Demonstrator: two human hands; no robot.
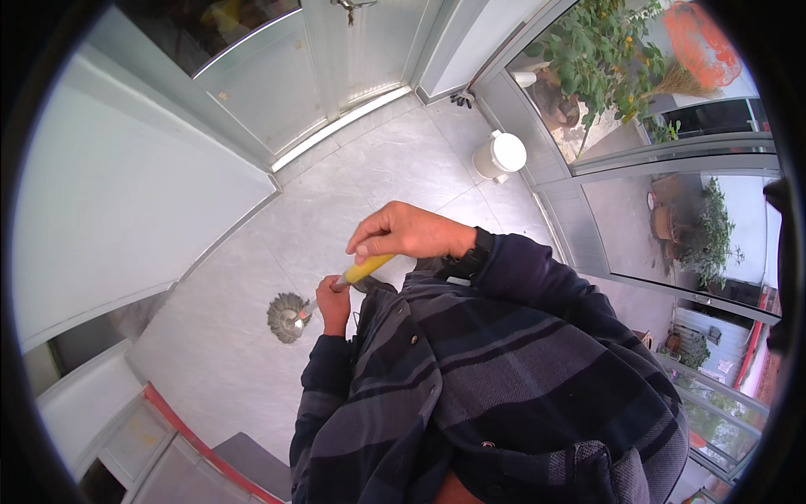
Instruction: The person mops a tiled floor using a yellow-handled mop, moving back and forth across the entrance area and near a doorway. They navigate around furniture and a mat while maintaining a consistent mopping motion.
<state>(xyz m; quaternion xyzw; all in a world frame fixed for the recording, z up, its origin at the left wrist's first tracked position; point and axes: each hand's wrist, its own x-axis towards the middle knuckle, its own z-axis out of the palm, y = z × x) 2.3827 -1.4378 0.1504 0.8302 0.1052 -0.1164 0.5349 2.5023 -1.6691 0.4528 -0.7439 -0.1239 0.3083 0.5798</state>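
A mop with a pale stringy head [288, 318] stands on the tiled floor, its handle slanting up towards me. My left hand [332, 305] is wrapped round the grey part of that handle, just below the yellow grip [365, 269]. Over the grip's upper end is my right hand [403, 233], palm down with bent fingers and the thumb against the yellow. It covers the end of the handle, so how firmly the fingers close there is hidden. A black watch [477, 252] is on the right wrist.
A lidded white bucket [499, 156] stands by the glazed frame, with dark gloves [461, 99] on the floor beyond. Grey door panels [264, 88] are ahead. A white wall [132, 189] rises at left; a red-edged unit [189, 435] is lower left. Potted plants [598, 57] show through the glass.
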